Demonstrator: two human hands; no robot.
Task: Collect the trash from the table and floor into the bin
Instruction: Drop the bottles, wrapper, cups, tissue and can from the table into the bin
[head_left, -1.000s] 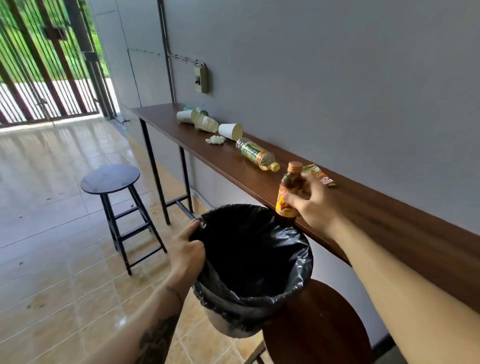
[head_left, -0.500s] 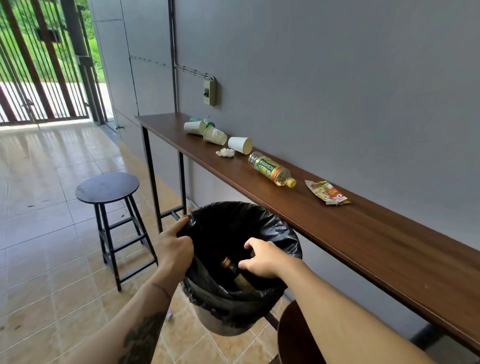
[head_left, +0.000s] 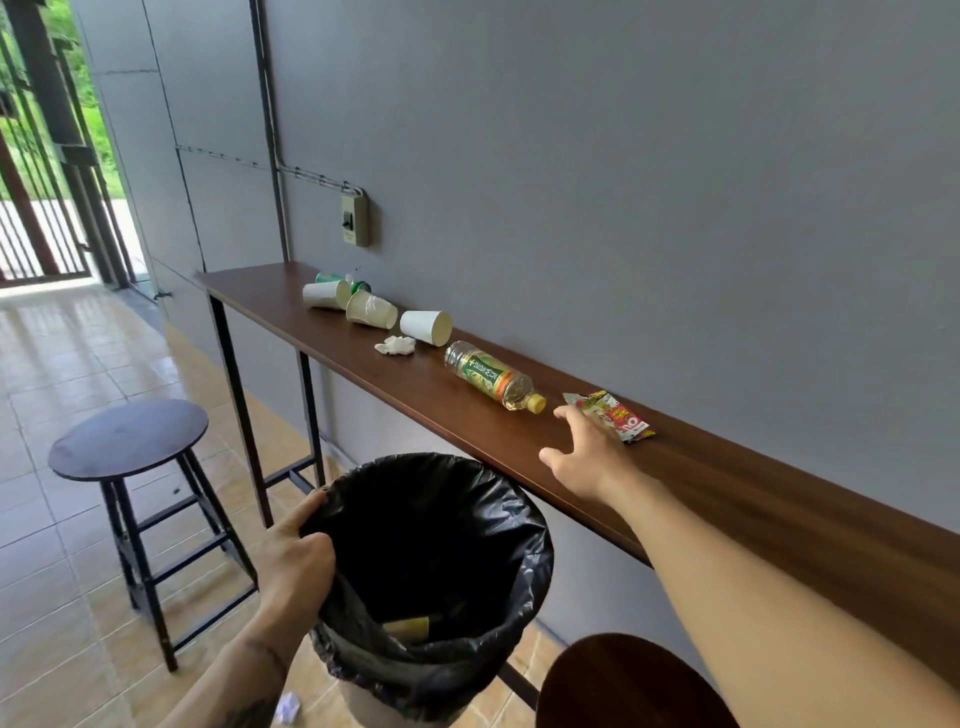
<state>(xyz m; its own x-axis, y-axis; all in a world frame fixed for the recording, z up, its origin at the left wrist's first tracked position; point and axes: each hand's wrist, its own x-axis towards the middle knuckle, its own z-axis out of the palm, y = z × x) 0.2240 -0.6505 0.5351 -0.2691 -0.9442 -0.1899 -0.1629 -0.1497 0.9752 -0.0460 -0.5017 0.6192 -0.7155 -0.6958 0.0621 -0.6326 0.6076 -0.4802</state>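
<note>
Fingers (head_left: 570, 415) of right hand (head_left: 587, 457) spread open, tips touching snack wrapper (head_left: 618, 418); left hand (head_left: 296, 561) grips bin (head_left: 535, 551) rim.

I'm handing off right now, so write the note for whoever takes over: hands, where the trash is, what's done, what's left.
Left hand: shut on the bin rim, holding it up beside the table.
Right hand: open, empty, reaching over the table, fingers at the snack wrapper, not yet gripping it.
Done: one bottle lies in the bin.
Left on the table: the wrapper, the green-label bottle on its side, the crumpled tissue, three tipped paper cups, a green item behind them, too hidden to identify.
Left on the floor: a crumpled scrap below the bin.
</note>
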